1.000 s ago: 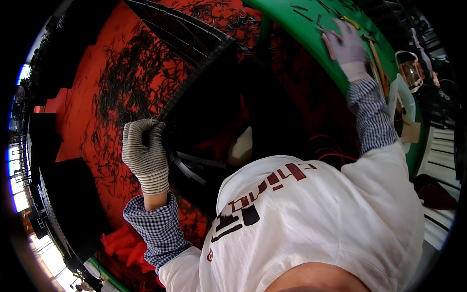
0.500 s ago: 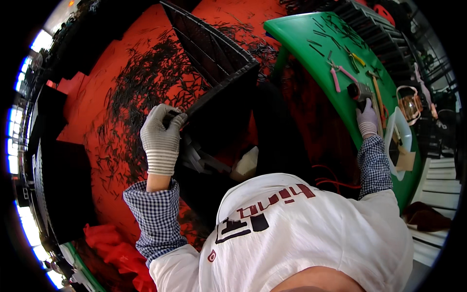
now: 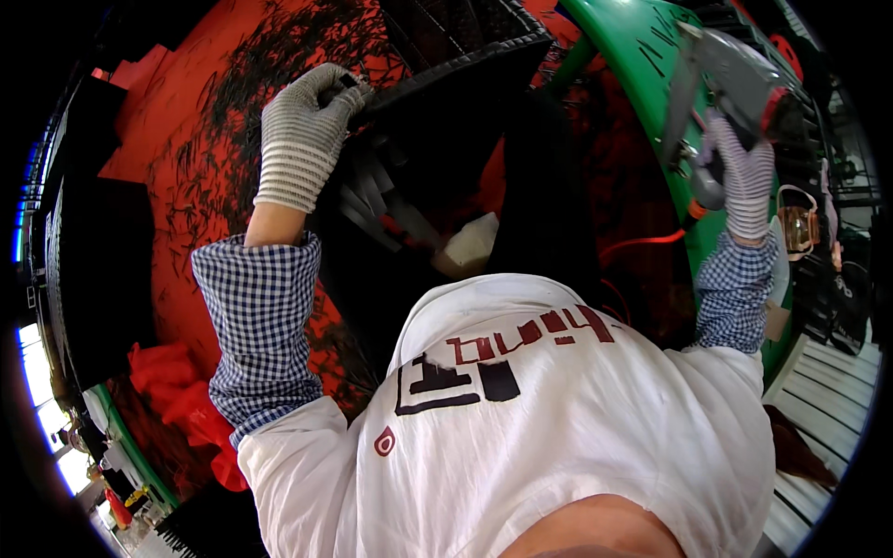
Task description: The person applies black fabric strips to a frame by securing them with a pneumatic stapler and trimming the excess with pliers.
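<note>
My left hand (image 3: 302, 139), in a striped knit glove, pinches the near left corner of a dark woven panel or box (image 3: 456, 73), with thumb and fingers closed on its rim. Off to the right, my gloved right hand (image 3: 741, 181) is wrapped round the handle of a grey pneumatic staple gun (image 3: 739, 79), raised above the green table (image 3: 642, 88). A red air hose (image 3: 642, 243) joins the foot of the gun's handle through an orange fitting. Grey flat strips (image 3: 372, 191) and a pale block (image 3: 468, 245) lie below the panel, between my arms.
Dark scraps (image 3: 186, 195) litter the red floor on the left. Black box-like pieces (image 3: 102, 270) stand at the far left, near a crumpled red cloth (image 3: 186, 400). White slats (image 3: 828, 400) and a glass jar (image 3: 797, 223) are at the right.
My right hand has lifted the staple gun off the green table, bringing the red hose up with it. My left hand still grips the panel's corner. The whole view has shifted.
</note>
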Motion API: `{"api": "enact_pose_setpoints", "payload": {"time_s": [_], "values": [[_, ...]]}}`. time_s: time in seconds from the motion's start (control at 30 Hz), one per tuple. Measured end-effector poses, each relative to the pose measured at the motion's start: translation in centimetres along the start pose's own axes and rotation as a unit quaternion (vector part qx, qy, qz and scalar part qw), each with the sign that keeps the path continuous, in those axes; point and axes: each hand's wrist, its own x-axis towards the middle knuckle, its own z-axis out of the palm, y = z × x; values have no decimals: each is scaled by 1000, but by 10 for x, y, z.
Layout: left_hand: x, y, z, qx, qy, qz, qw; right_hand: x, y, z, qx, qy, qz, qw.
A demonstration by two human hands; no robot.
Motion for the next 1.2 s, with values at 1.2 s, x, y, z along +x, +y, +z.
{"api": "enact_pose_setpoints", "payload": {"time_s": [1.2], "values": [[-5,-4,6,28,47,10,998,-73,-24,205,-252,-199,-418,850]]}}
